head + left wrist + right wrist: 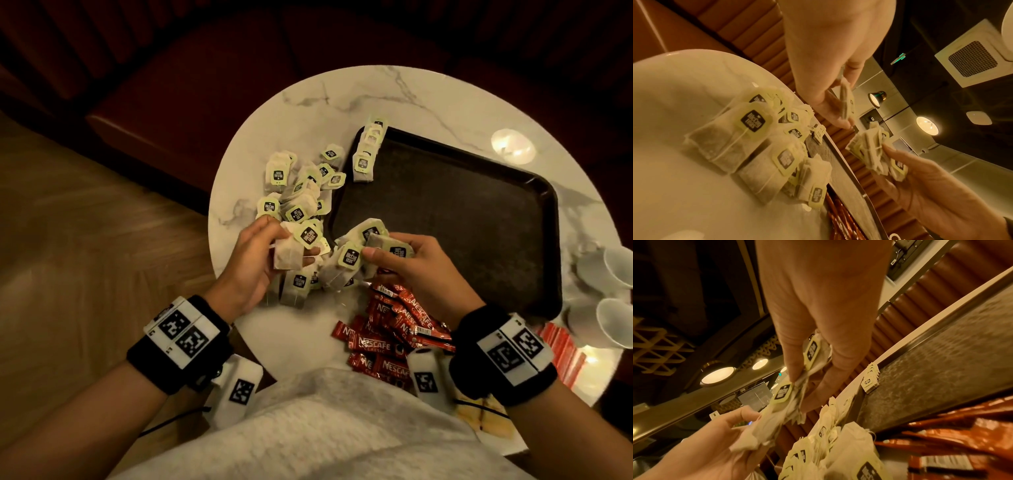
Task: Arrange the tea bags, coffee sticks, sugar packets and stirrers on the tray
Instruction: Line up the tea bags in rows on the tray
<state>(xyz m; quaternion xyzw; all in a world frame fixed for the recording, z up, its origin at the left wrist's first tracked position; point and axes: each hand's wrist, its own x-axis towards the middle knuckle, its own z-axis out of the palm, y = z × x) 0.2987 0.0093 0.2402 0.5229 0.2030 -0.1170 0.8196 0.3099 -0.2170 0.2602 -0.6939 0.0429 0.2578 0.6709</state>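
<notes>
My left hand [294,245] pinches a few tea bags [286,257] just left of the tray's near-left corner. Right beside it, my right hand [380,246] grips a thicker bunch of tea bags [352,257] over that corner. The dark tray [445,212] holds only a row of tea bags [368,154] along its far-left edge. Several loose tea bags [301,195] are heaped on the table left of the tray. Red coffee sticks [394,329] lie near the front edge. In the right wrist view the bunch [795,386] fans out below my right hand's fingers [793,366].
The round marble table [342,96] carries white paper cups [613,274] at the right edge, with orange-red packets [561,346] and yellow packets [479,414] in front of them. A dark red bench [205,85] stands behind the table, and wooden floor [85,222] lies to the left.
</notes>
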